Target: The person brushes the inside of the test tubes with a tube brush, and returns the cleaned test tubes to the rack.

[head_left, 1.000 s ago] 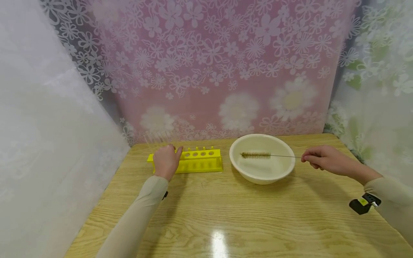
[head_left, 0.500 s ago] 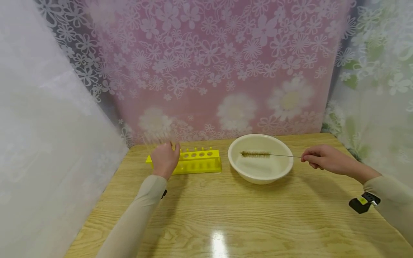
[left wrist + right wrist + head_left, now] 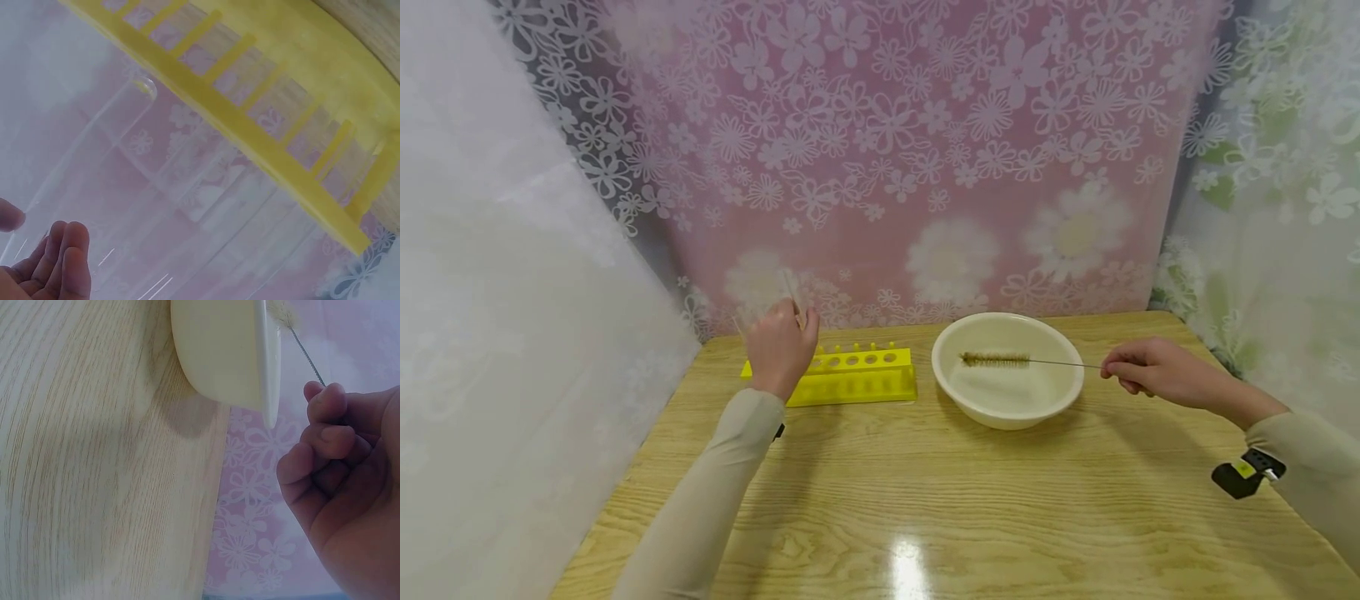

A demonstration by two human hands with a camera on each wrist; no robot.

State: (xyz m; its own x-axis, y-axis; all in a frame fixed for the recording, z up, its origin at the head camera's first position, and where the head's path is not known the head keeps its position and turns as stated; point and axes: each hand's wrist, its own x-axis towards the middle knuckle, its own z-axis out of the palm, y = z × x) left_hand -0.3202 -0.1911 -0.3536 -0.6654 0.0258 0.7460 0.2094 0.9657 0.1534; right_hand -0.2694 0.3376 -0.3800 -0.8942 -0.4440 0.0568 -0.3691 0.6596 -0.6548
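My left hand [image 3: 781, 346] is raised over the left end of a yellow test tube rack [image 3: 857, 387] and pinches a clear glass test tube [image 3: 125, 109]. In the left wrist view the tube's rounded bottom lies outside the rack, close to its top plate. Several more clear tubes [image 3: 209, 200] stand in the rack's left part, largely behind the hand in the head view. My right hand [image 3: 1157, 371] pinches the thin wire handle of a bristled test tube brush [image 3: 996, 360]. Its brown bristles hang level over a cream basin [image 3: 1007, 408].
The rack and basin stand side by side at the back of a wooden table [image 3: 880, 483]. Close behind them hangs a pink floral curtain [image 3: 880, 167], with pale curtains on both sides. Empty round holes and short pegs show on the rack's right part.
My left hand has risen a little, drawing one test tube upward out of the rack. The right hand and the brush stay in place over the basin.
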